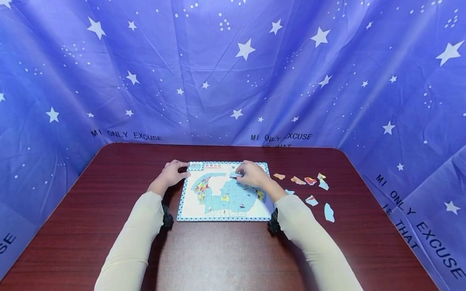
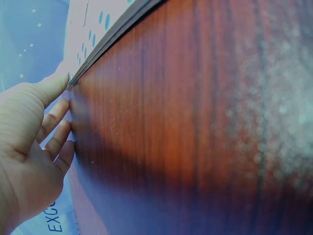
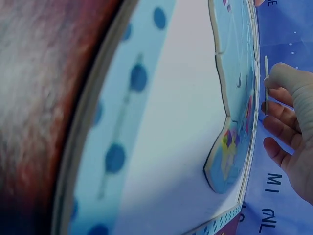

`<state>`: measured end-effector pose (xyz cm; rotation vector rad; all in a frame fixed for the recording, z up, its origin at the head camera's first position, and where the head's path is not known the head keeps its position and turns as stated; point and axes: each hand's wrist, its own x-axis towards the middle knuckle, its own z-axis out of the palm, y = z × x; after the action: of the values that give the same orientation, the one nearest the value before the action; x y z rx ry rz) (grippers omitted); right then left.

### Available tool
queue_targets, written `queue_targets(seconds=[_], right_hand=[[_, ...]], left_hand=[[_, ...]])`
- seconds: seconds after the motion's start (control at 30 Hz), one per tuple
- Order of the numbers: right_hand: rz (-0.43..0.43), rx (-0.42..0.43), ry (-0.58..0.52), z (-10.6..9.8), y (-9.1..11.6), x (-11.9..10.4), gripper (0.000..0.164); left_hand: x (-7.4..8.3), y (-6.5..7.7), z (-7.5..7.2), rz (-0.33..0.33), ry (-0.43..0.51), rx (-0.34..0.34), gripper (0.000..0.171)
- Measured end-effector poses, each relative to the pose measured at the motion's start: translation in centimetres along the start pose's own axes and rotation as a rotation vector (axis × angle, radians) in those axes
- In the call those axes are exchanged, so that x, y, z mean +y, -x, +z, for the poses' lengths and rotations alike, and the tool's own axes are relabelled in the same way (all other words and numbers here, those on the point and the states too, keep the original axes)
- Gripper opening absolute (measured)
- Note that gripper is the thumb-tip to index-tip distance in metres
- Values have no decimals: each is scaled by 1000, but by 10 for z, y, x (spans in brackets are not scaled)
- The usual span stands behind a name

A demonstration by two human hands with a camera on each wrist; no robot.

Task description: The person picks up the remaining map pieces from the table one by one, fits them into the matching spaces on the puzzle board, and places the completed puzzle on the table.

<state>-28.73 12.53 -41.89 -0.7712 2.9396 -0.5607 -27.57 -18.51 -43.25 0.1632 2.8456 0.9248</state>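
A flat world-map jigsaw board [image 1: 187,210] with a blue dotted border lies on the table, part of its map filled with light-blue and coloured pieces. My left hand [image 1: 172,173] is at the board's upper left edge, its thumb and relaxed fingers touching there; the left wrist view shows the same hand [image 2: 32,132] by the board's edge. Over the upper part of the map, my right hand [image 1: 253,174] pinches a puzzle piece [image 1: 234,175]. In the right wrist view this thin piece [image 3: 266,90] appears edge-on between thumb and fingers of the hand [image 3: 296,112], raised above the board.
Right of the board several loose puzzle pieces lie scattered, among them a light-blue one [image 1: 329,212], a red one [image 1: 310,181] and an orange one [image 1: 279,176]. The dark red wooden table [image 1: 218,254] ends at a blue star-patterned curtain [image 1: 204,113].
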Motion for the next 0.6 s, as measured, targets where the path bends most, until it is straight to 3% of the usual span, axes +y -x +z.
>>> queue_targets(seconds=[0.6], right_hand=[[40,-38,24,8,-10,-6,28]], left_hand=[[-1,1,-2,-1,-4,-6,49]])
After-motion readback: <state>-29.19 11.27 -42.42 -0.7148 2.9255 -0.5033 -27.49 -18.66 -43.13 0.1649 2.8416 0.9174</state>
